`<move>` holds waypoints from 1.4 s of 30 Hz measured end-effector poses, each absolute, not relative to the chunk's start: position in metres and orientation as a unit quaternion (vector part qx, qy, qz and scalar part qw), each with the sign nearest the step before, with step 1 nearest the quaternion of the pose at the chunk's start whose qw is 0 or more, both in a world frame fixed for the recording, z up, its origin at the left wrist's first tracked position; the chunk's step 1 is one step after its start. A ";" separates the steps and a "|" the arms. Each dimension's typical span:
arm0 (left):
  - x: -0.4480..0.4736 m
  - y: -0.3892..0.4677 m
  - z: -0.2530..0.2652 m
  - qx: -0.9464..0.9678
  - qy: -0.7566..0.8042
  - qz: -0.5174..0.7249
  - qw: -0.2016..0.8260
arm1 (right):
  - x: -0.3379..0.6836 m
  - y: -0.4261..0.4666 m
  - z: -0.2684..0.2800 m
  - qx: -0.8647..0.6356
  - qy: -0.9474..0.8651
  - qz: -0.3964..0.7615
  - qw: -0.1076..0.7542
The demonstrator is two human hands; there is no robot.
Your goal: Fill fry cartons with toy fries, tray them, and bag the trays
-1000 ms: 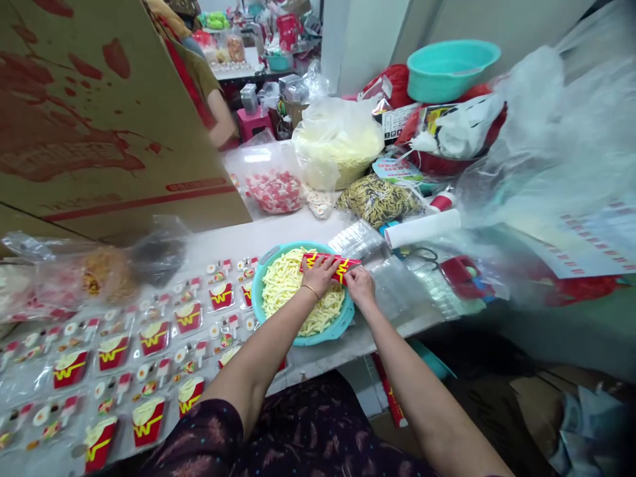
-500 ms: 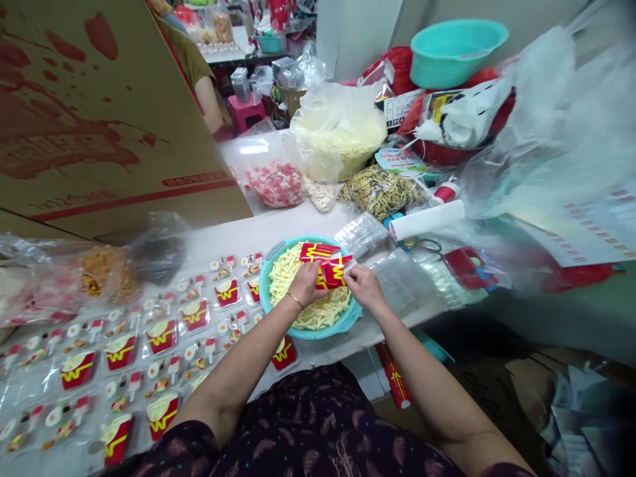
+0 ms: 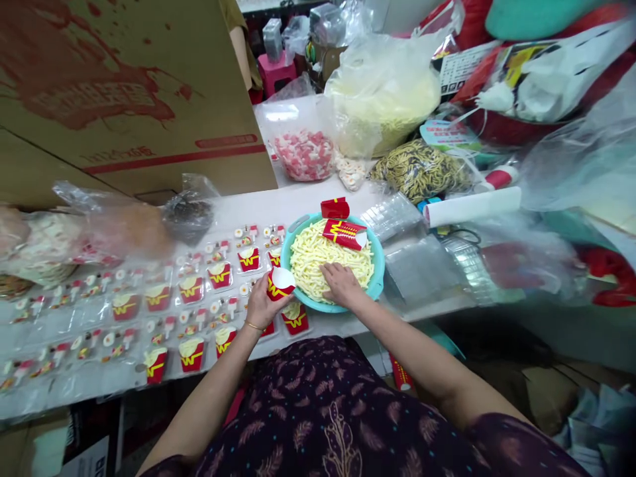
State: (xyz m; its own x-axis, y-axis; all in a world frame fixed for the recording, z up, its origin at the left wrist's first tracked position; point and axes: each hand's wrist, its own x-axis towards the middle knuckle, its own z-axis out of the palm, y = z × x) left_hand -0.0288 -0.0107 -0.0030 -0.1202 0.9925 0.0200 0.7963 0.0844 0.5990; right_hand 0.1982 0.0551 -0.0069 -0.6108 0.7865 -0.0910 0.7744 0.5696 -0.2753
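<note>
My left hand [image 3: 262,306] is closed around a red fries box [image 3: 281,285] with a yellow W, its white inside facing up. It holds the box just left of a turquoise basin [image 3: 381,265]. My right hand [image 3: 342,283] lies on the pale yellow fry-shaped pieces [image 3: 311,255] in the basin, its fingers extended and the tips among the pieces. Flat red fries boxes [image 3: 342,233] rest on the pile at the back of the basin. Left of it, filled fries boxes [image 3: 191,354] lie in clear plastic trays with other miniature food pieces.
A large cardboard carton [image 3: 173,99] stands at the back left. Behind the basin are a bag of pink-and-white pieces [image 3: 305,156], a big bag of pale pieces [image 3: 385,112] and a white roll [image 3: 474,207]. Clear plastic trays [image 3: 422,268] lie to the right.
My hands have separated. The left has moved left out of the basin with one fries box; the right has let go and dropped onto the pieces. Other boxes now lie on the pile. The view has shifted.
</note>
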 end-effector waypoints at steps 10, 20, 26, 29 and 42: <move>-0.028 -0.010 -0.005 0.640 0.699 0.253 0.197 | 0.198 0.064 -0.011 -0.413 -0.897 0.160 0.006; -0.022 -0.005 -0.011 0.653 0.695 0.236 0.188 | 0.199 0.076 -0.029 -0.491 -0.802 0.313 0.132; 0.002 0.007 -0.009 0.702 0.636 0.221 0.233 | 0.225 0.094 -0.016 -0.548 -0.529 0.579 0.291; 0.020 0.022 -0.011 0.704 0.641 0.208 0.226 | 0.221 0.094 -0.007 -0.516 -0.459 0.647 0.321; 0.045 0.040 -0.020 0.718 0.633 0.213 0.197 | 0.205 0.090 0.002 -0.491 -0.749 0.411 0.170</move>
